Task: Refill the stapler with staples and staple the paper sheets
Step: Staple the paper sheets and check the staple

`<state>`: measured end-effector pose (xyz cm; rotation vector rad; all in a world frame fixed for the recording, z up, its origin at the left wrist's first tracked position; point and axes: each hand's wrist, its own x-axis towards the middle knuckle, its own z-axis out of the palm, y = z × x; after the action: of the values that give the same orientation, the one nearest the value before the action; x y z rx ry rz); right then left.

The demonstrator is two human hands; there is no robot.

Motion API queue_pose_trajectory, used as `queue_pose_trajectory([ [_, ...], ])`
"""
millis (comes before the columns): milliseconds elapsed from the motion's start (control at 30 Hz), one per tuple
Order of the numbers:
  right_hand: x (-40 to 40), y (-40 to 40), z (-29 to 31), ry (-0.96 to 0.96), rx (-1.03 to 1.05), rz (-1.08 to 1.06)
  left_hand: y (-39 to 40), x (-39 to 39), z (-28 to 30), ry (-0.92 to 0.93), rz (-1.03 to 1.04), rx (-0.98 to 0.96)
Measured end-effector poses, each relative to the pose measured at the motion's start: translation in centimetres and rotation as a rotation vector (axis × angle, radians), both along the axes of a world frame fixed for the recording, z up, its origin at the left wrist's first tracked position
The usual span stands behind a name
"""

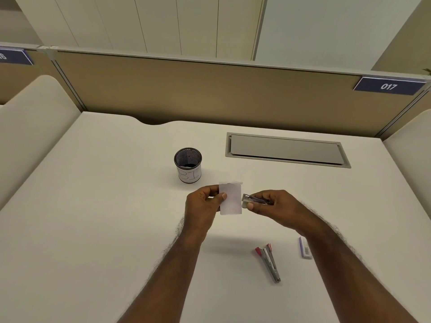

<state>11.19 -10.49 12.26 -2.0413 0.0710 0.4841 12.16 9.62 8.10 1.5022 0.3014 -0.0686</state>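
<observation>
My left hand (205,203) pinches a small stack of white paper sheets (231,198) above the middle of the desk. My right hand (272,207) grips a small purple and silver stapler (253,200), whose nose touches the right edge of the sheets. A second stapler (268,261), silver with red ends, lies hinged apart on the desk below my right hand. A small staple box (305,248) lies to its right, partly hidden by my right forearm.
A black mesh pen cup (188,164) with a white label stands behind the paper. A grey cable hatch (286,150) is set into the white desk (93,229) at the back right. Beige partition walls (210,89) close in the desk.
</observation>
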Motion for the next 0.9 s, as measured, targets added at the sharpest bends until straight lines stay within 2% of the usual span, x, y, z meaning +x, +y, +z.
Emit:
queue_pose_trajectory([
  [333, 0.4, 0.2, 0.1, -0.023, 0.030, 0.111, -0.5, -0.4, 1.0, -0.026, -0.125, 0.042],
  [633, 0.6, 0.4, -0.2, -0.103, 0.023, 0.115, -0.6, -0.6, 1.4, -0.020, -0.197, 0.043],
  [900, 0.6, 0.2, -0.7, -0.091, 0.076, 0.116, -0.7, -0.5, 1.4, -0.007, -0.244, -0.002],
])
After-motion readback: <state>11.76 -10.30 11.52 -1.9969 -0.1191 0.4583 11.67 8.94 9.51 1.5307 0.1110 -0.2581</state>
